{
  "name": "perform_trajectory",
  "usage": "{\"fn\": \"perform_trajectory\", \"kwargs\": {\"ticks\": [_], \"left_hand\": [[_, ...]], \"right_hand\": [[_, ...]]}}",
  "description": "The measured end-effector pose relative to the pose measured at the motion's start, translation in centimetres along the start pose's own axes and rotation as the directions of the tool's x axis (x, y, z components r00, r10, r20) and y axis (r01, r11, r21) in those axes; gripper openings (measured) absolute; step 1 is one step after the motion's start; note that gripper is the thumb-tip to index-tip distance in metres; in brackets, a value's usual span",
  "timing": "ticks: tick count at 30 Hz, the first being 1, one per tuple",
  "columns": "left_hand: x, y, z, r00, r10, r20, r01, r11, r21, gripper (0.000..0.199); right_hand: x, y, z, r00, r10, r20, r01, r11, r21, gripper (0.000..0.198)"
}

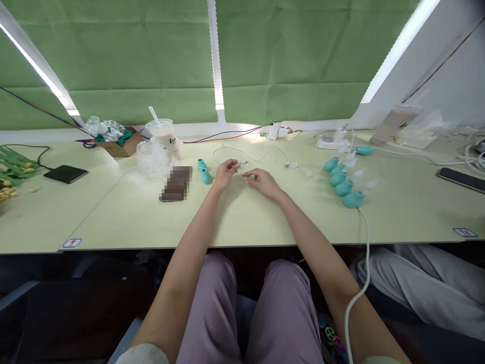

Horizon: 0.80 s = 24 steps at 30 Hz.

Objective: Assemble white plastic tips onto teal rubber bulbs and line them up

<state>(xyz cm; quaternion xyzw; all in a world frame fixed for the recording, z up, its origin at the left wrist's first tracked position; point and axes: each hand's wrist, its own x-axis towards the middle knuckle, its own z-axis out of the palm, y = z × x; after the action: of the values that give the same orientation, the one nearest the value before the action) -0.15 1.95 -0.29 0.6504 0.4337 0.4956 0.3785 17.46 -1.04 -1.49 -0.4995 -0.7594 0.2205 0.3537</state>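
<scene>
My left hand [226, 175] is over the middle of the table, its fingertips pinched on a small translucent piece [239, 165]; its exact shape is too small to tell. Just to the right, my right hand [264, 182] is curved with thumb and fingers apart and nothing visible between them. Two teal rubber bulbs [205, 176] with open necks stand left of my left hand. On the right, several teal bulbs fitted with clear pointed tips [344, 188] lie in a row. Small clear pieces [308, 173] rest on the table right of my right hand.
A white cable [242, 153] lies behind my hands. Left are a blurred-out phone-shaped item [176, 184], a drink cup [165, 135], a plastic bag [153, 157] and a cardboard box [120, 145]. Right are a power strip [333, 142] and a phone [461, 179]. Another person's leg [409, 293] is at right.
</scene>
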Motion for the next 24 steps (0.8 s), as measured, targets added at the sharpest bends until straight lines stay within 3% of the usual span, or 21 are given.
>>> {"fn": "perform_trajectory", "kwargs": {"ticks": [3, 6, 14, 24], "left_hand": [[0.0, -0.1, -0.2, 0.996, -0.087, 0.006, 0.087, 0.991, -0.097, 0.025], [-0.2, 0.1, -0.3, 0.993, -0.117, 0.023, 0.119, 0.984, -0.134, 0.026], [-0.6, 0.7, -0.3, 0.985, -0.134, 0.106, 0.149, 0.976, -0.158, 0.024], [-0.5, 0.4, -0.4, 0.981, -0.161, 0.109, 0.177, 0.972, -0.153, 0.026]], "right_hand": [[-0.2, -0.5, 1.0, 0.995, -0.067, 0.078, 0.077, 0.989, -0.128, 0.014], [-0.2, -0.6, 1.4, 0.995, -0.074, 0.066, 0.085, 0.981, -0.173, 0.009], [0.4, 0.1, 0.8, 1.000, 0.013, 0.024, -0.013, 0.999, 0.030, 0.015], [0.2, 0.8, -0.2, 0.994, 0.085, -0.063, -0.081, 0.994, 0.073, 0.014]]}}
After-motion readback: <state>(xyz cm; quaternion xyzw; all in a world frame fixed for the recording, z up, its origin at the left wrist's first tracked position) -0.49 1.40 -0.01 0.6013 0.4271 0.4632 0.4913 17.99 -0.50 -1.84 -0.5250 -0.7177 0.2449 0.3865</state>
